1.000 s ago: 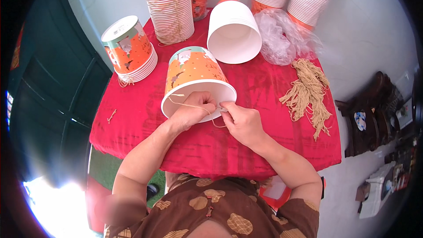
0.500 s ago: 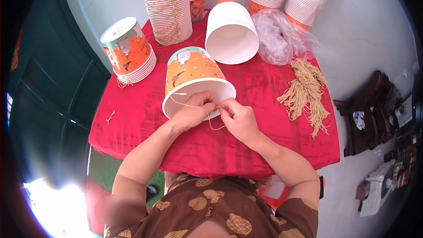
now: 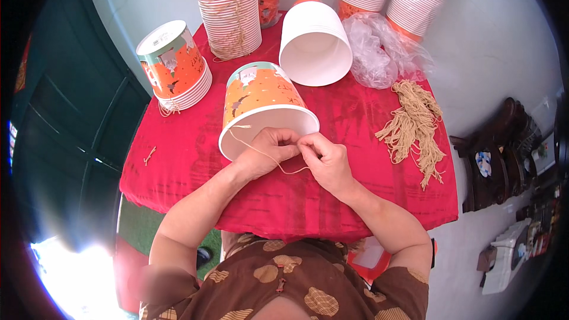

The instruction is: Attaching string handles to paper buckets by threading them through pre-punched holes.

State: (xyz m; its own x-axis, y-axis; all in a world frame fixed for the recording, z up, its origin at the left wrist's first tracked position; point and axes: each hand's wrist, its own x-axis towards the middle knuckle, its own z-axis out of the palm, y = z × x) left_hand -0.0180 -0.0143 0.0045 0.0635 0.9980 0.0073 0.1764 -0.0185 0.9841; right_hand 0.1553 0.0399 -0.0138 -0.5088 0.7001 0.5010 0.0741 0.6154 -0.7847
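An orange paper bucket [image 3: 261, 92] with a white rim lies on its side, its mouth toward me. Both my hands meet at the lower right of that mouth. My left hand [image 3: 269, 149] pinches a tan cord [image 3: 261, 148], and its fingers reach just over the bucket's rim. With thumb and forefinger together, my right hand [image 3: 325, 159] holds the cord close to the left fingertips. One frayed cord end lies across the bucket's opening, and a loop hangs below my fingers. The exact point of the pinch is hidden.
A white bucket [image 3: 314, 53] lies behind, mouth forward. Nested orange buckets [image 3: 175, 71] stand upside down at left; taller stacks [image 3: 228, 21] rise at the back. To the right are a bundle of tan cords [image 3: 415, 124] and clear plastic wrap [image 3: 379, 47]. Red cloth [image 3: 172, 172] covers the table.
My hands stay together by the rim, with the fingers shifted slightly. The hanging cord loop is drawn flatter toward my right hand. The whole view has moved a little.
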